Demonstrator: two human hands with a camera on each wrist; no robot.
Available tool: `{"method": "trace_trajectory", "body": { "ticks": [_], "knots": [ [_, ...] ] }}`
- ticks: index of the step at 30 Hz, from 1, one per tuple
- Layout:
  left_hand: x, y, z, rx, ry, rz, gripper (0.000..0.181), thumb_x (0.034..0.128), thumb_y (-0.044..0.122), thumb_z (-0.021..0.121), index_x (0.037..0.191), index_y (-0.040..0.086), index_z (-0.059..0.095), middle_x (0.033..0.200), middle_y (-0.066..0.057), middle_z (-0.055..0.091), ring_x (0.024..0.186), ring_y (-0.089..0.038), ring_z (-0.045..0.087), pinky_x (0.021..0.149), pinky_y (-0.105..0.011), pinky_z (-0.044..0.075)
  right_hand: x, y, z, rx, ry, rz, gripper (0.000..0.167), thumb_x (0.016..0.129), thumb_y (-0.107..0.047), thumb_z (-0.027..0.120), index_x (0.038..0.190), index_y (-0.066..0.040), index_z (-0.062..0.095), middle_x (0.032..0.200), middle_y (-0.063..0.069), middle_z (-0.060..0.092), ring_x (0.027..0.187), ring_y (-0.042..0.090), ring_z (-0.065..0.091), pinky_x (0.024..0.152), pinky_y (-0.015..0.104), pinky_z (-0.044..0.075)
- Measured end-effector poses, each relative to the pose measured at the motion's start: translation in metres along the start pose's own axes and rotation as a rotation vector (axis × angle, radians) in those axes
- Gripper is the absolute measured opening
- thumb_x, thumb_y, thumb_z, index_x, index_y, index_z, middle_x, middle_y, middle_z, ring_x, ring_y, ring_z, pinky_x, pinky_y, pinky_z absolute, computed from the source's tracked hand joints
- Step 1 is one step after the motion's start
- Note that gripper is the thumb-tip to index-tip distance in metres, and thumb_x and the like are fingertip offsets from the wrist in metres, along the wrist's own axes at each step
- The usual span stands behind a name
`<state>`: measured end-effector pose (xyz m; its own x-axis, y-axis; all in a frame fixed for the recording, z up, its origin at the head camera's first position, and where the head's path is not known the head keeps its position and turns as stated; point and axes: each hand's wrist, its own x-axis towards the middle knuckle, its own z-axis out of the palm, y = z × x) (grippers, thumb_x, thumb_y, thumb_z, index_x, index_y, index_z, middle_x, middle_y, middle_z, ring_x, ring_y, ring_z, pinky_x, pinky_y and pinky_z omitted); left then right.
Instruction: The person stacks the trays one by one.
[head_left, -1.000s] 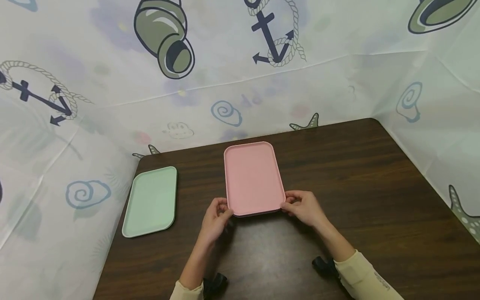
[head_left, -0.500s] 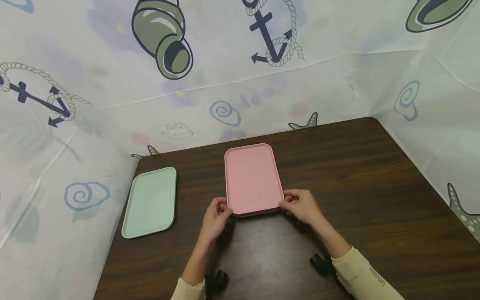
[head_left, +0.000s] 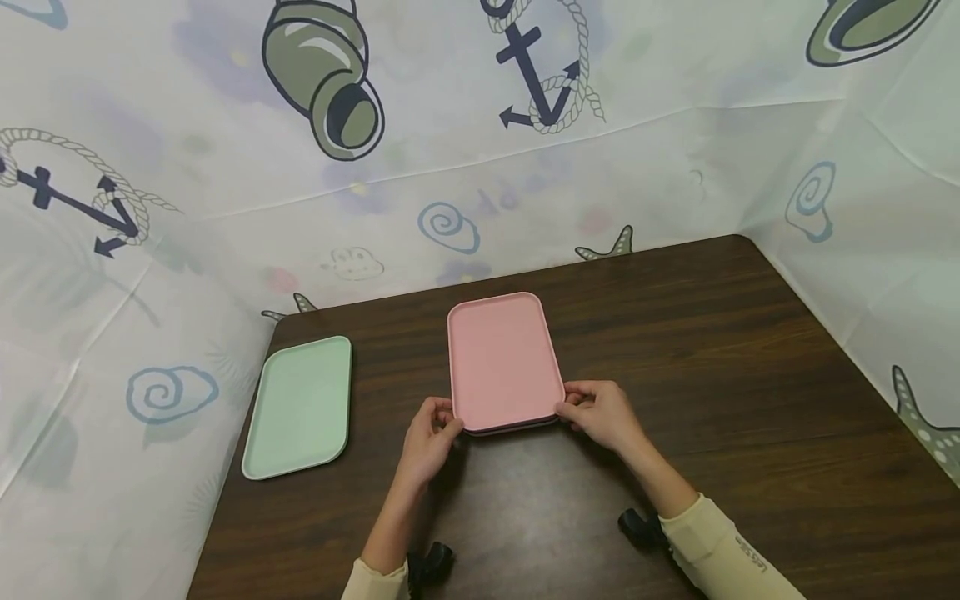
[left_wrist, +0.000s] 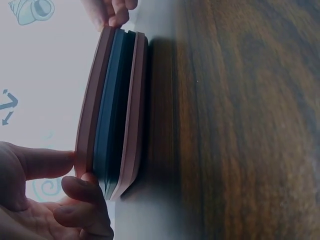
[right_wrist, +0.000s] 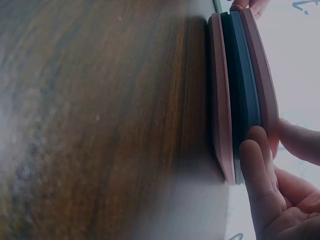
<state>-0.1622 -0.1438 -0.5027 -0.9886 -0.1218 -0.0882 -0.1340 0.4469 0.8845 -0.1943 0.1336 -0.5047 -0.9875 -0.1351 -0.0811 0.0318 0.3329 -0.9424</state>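
Pinches top tray (head_left: 506, 362) with left hand (head_left: 427, 442) and right hand (head_left: 609, 414) over already-stacked lower trays (left_wrist: 134, 120); leaves green tray (head_left: 298, 408) unstacked.

Pink rectangular tray (head_left: 506, 362), rounded corners, face up, topmost in a multicoloured tray stack (left_wrist: 111, 107)

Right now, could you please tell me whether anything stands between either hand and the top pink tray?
Nothing visible does: the left hand and right hand each touch the top pink tray directly, at its near corners. The blue tray lies beneath it; the light green tray lies apart.
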Motion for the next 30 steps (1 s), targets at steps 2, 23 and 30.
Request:
{"method": "trace_trajectory", "body": {
  "ticks": [2,23,30],
  "knots": [
    [-0.0002,-0.0004,0.0003,0.009,0.007,-0.003,0.028,0.0878,0.008,0.066,0.114,0.003,0.059,0.087,-0.006,0.058,0.059,-0.013,0.049,0.059,-0.029,0.039,-0.0008,-0.0001,0.0002,-0.01,0.001,-0.002,0.037,0.082,-0.005,0.076,0.113,0.013,0.066,0.079,0.008,0.067,0.059,0.021,0.067,0.052,0.029,0.052],
    [-0.0022,-0.0019,0.004,0.197,0.057,0.024,0.027,0.0902,0.018,0.067,0.117,0.013,0.061,0.091,0.0,0.062,0.06,-0.014,0.056,0.057,-0.032,0.042,-0.0011,0.0009,0.0019,-0.092,0.041,-0.025,0.037,0.082,-0.011,0.079,0.112,0.007,0.07,0.077,0.004,0.069,0.057,0.013,0.064,0.051,0.026,0.049],
    [-0.0031,-0.0031,0.0039,0.215,0.046,0.038,0.029,0.0914,0.02,0.066,0.119,0.014,0.06,0.094,0.0,0.062,0.062,-0.013,0.056,0.058,-0.033,0.042,-0.0004,0.0035,0.0027,-0.106,0.053,-0.02,0.037,0.081,-0.012,0.08,0.112,0.006,0.07,0.076,0.003,0.068,0.057,0.013,0.064,0.05,0.025,0.047]
  ]
}}
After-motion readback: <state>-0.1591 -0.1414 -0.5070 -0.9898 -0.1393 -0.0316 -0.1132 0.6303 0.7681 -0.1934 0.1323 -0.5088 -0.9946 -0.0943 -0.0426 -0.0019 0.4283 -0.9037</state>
